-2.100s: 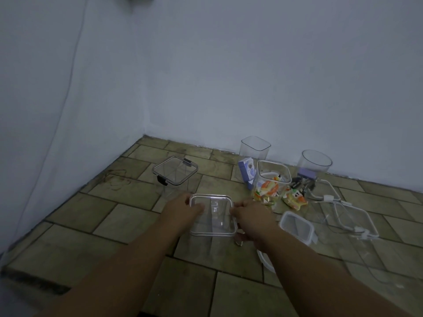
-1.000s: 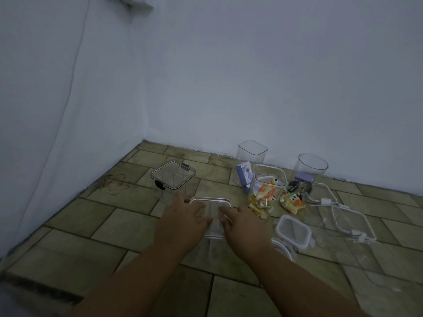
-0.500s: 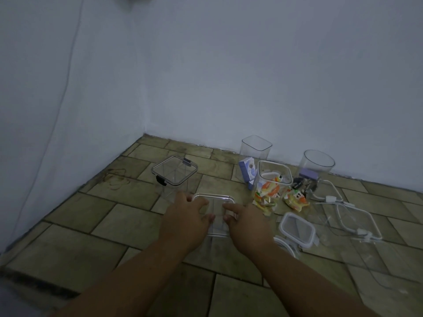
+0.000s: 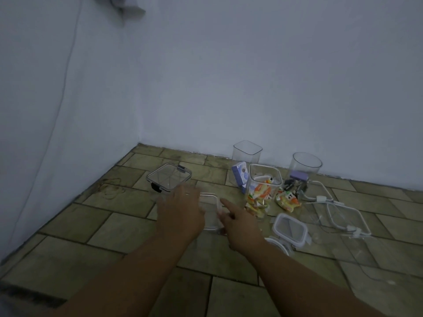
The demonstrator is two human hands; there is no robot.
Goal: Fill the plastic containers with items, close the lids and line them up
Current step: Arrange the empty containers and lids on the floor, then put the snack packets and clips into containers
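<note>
A clear container with a white-rimmed lid (image 4: 211,210) stands on the tiled floor between my hands. My left hand (image 4: 182,212) lies flat over its left side, and my right hand (image 4: 240,221) presses on its right edge with the index finger stretched out. Behind it to the left stands a closed container with a black-rimmed lid (image 4: 169,178). An open square container (image 4: 263,191) to the right holds colourful packets. Two empty open containers, one square (image 4: 247,152) and one round (image 4: 305,165), stand by the wall.
A small white-rimmed lid (image 4: 290,229) lies right of my right hand, and two larger loose lids (image 4: 348,217) lie further right. A blue-white box (image 4: 239,177), a snack packet (image 4: 287,200), a purple item and dark clips lie near the containers. The walls meet in a corner at the back left.
My hands have slid inward from the lid's edges onto its top, the left hand covering more of it. The view has shifted slightly.
</note>
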